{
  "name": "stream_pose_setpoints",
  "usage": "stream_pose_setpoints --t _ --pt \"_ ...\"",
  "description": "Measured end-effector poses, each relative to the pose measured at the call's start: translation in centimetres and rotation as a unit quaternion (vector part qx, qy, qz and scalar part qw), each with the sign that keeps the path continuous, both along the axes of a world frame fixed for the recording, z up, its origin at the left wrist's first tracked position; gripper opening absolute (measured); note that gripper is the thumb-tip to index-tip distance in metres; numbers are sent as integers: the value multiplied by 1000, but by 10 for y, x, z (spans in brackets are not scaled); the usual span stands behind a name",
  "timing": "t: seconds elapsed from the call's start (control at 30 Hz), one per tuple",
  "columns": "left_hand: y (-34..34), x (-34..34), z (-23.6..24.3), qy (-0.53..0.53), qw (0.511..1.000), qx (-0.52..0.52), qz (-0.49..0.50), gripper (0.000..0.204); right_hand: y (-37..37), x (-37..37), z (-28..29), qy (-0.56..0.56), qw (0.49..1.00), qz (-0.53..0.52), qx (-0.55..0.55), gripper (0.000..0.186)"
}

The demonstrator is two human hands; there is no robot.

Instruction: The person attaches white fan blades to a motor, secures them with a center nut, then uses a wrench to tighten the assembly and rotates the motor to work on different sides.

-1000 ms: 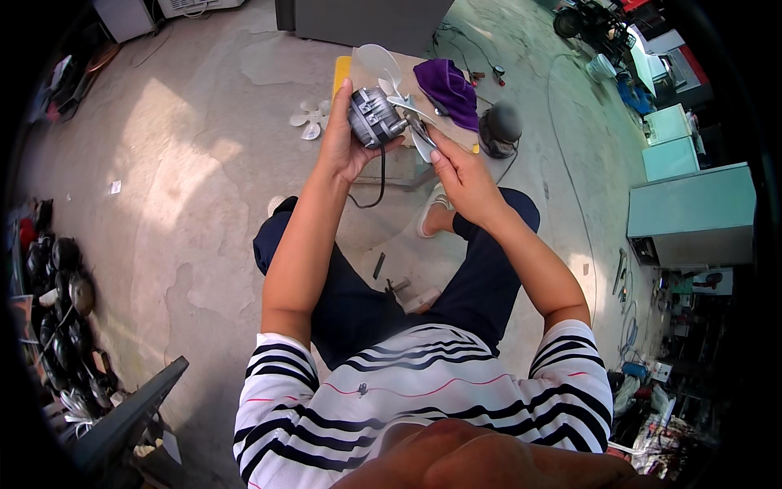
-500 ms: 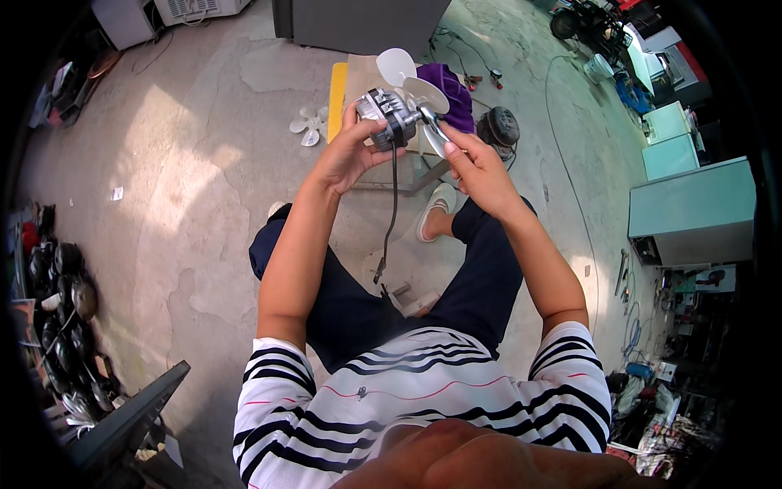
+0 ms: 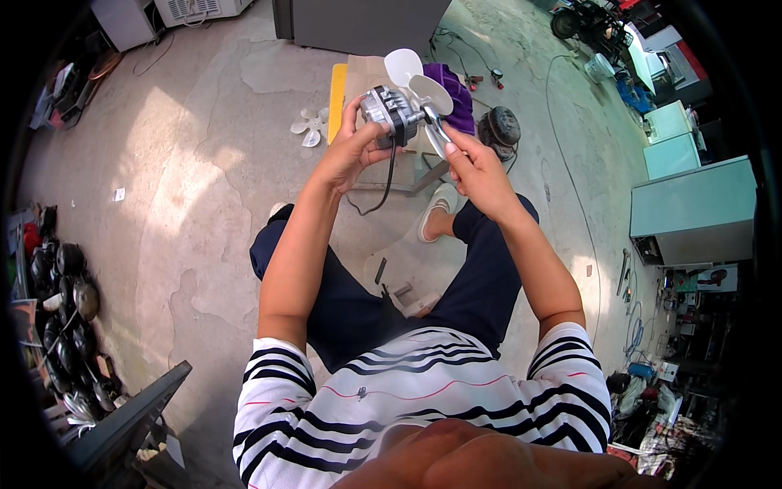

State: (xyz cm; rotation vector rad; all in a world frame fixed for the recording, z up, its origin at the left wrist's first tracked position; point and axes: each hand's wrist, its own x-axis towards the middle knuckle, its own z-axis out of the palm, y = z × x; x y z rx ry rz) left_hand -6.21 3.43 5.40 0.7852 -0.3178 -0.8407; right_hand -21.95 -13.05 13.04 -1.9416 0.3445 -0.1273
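Note:
In my left hand (image 3: 350,151) is a small silver electric fan motor (image 3: 385,112) with a black band, its shaft side turned to the right. White fan blades (image 3: 430,94) sit at the shaft end. Fingers of my right hand (image 3: 481,171) are closed on a shiny, wrench-like metal tool (image 3: 432,121), whose head is at the fan's hub; its exact kind is unclear. A black cord (image 3: 391,183) hangs from the motor in a curve below my left hand.
Below is a low stand with a yellow edge (image 3: 336,102) and a purple cloth (image 3: 452,98). A white fan blade (image 3: 310,126) lies on the floor to its left, a dark compressor (image 3: 498,128) to its right. A grey cabinet (image 3: 358,24) stands ahead.
The cord has swung from hanging nearly straight down into a curve toward the left. Motor and blades have shifted slightly right; both hands keep their grip.

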Motion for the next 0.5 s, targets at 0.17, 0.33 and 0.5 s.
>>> stream_pose_setpoints --t 0.17,0.33,0.5 --pt "-1 0 1 0 1000 13 -2 86 1 0 -1 -5 1000 -2 -2 46" --pt "-1 -5 0 -49 998 30 14 86 -2 0 -6 -19 1000 -4 -14 46" --pt "2 1 -1 -22 1000 0 -11 88 -2 -1 -7 -21 1000 -6 -21 46"
